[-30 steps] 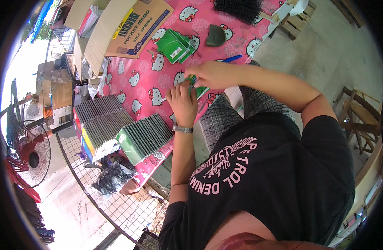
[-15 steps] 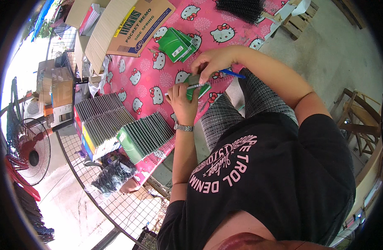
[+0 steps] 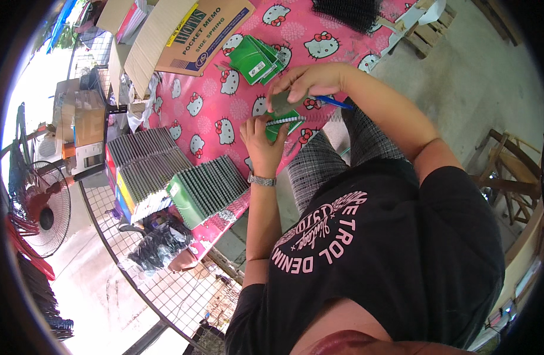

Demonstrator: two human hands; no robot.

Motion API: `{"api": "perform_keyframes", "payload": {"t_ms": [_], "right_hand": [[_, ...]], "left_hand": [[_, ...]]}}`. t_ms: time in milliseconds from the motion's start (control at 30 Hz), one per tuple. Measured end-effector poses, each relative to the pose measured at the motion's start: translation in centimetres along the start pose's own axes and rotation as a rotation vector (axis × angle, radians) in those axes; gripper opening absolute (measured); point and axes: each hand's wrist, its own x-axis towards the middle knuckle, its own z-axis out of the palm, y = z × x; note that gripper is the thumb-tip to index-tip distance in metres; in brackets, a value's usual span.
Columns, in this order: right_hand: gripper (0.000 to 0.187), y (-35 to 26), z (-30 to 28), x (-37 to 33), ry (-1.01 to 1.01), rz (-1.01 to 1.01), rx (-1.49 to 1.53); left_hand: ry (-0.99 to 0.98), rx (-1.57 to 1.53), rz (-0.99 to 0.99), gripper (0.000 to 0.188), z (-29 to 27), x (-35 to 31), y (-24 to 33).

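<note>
1. Because the free coil (image 3: 325, 118) sticks out past the right end of the green notebook (image 3: 277, 130), I'd hold both in one straight line. A drooping tail would likely catch in the holes.
2. Notebook location: near edge of the pink table cover (image 3: 242, 97), right of the packed notebook row (image 3: 207, 192), nearer than the loose green notebooks (image 3: 257, 59).
3. Left hand (image 3: 262, 142): gripping the notebook's left end, thumb on the near side, fingers on the far side. Good anchor. Press firmly enough to line up the sheets, but don't bow the spine.
4. Right hand (image 3: 314, 80): fingers bent, pinching a flat dark-grey pad (image 3: 287, 102) just beyond the spine. Can't tell if pad and coil touch.
5. If the pad is for rolling the coil, as I judge, use light, even strokes along it. Too much pressure would probably flatten the loops.
6. Blue pen-like tool (image 3: 335, 102) sits right by the right hand; can't tell if held. Mind it around the coil.
7. Hole-by-hole progress is too small to read. Check for skipped holes up close.
</note>
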Motion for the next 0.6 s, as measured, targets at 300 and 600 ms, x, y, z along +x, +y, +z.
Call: {"api": "perform_keyframes", "payload": {"t_ms": [300, 600], "right_hand": [[0.045, -1.8, 0.3, 0.5, -0.101, 0.086, -0.243], [0.054, 0.1, 0.6, 2.7, -0.008, -0.033, 0.027]], "left_hand": [[-0.007, -0.04, -0.073, 0.038, -0.5, -0.1, 0.5], [-0.036, -0.258, -0.189, 0.031, -1.8, 0.0, -1.2]]}}
